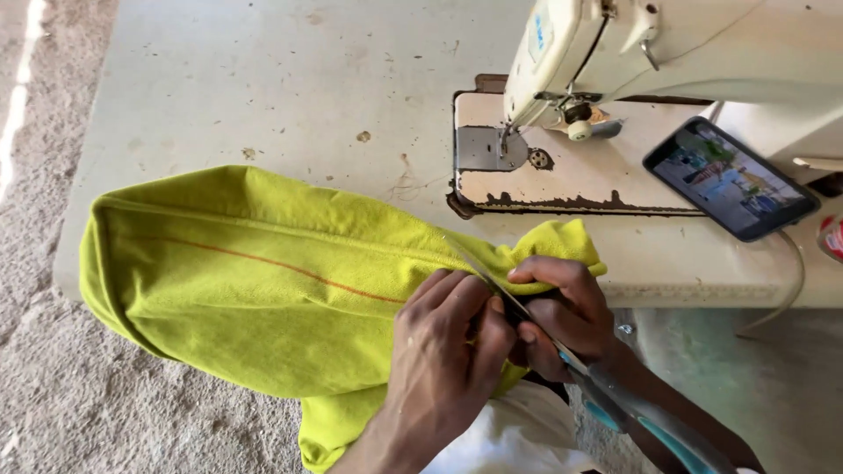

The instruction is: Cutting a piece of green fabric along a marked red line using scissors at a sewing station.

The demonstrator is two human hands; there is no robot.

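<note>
My left hand [443, 347] pinches the yellow-green cloth [263, 281] at the surface's [263, 79] six o'clock edge; my right hand [562, 312] grips scissors [615, 395] against it, sewing machine [659, 53] at one o'clock.

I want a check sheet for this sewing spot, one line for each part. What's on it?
Surface: pale, stained worktable; bare patches show.
Job's things: lime-green fleecy cloth with a thin orange line, draped over the table's front edge; long scissors with teal handles, blades lying against the cloth.
Clutter: black smartphone with a lit screen leaning beside the cream sewing machine; a red-and-white object at the right edge, too cut off to tell.
Grippers: left hand pinches the cloth; right hand holds the scissors.
Cables: a pale cord loops below the table edge.
Surroundings: rough sandy floor on the left; white fabric on the lap.
</note>
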